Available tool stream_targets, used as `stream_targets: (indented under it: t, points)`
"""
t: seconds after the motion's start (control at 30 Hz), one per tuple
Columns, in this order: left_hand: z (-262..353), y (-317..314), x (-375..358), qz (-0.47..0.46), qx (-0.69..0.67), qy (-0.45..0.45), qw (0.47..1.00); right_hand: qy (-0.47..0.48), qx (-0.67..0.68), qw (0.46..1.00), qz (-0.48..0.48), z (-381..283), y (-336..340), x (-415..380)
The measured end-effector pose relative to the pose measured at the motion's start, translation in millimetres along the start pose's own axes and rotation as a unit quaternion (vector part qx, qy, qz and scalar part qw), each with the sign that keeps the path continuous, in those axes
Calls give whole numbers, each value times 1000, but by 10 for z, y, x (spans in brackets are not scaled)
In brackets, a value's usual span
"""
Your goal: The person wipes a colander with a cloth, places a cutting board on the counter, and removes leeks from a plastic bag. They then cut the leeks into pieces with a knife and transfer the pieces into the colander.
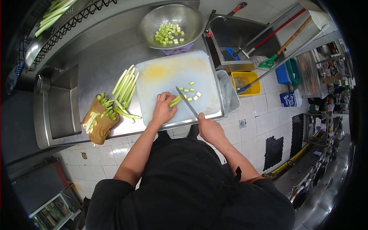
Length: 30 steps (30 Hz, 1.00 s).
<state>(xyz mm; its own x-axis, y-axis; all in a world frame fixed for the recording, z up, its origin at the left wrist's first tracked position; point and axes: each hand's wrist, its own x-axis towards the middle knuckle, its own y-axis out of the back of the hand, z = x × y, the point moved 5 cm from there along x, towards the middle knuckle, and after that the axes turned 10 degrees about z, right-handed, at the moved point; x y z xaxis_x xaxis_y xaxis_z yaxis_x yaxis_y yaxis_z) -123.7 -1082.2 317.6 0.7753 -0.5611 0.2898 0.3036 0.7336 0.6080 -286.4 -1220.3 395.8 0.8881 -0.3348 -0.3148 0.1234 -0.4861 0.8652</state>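
My left hand point(164, 109) presses a pale green, celery-like stalk point(175, 101) onto the white cutting board point(153, 88), fingers curled over it. My right hand point(210, 130) grips the handle of a kitchen knife point(187, 102). Its blade slants across the board at the stalk's right end. Several cut pieces point(191, 89) are scattered just right of the blade. Whole stalks point(125, 88) lie in a bunch left of the board, on the steel counter. Beside them a brown paper bag point(103, 128) holds more stalks. A metal colander point(191, 23) behind the board contains cut green-and-white chunks point(168, 33).
A steel sink point(66, 103) is set into the counter's left end. Another basin point(245, 36) stands at the back right, with long-handled cleaning tools leaning across it. Past the counter's right edge hangs a clear plastic bag point(229, 94), near a yellow bucket point(253, 89) on the tiled floor.
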Motion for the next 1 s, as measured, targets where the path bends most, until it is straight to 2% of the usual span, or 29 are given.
stream_targets:
  t: [0.17, 0.33, 0.6, 1.0]
  points:
    - [30, 32, 5, 2, 3, 10, 1000, 6, -7, 1000, 8, -28, -42, -12]
    - [-17, 33, 38, 10, 11, -37, 999, 9, -5, 1000, 11, -11, -36, 1]
    - [-4, 52, 65, 4, 12, -43, 999, 14, -22, 1000, 11, -3, -40, 25]
    - [-10, 37, 107, -9, 0, -49, 999, 8, -20, 999, -34, -138, 45, -121]
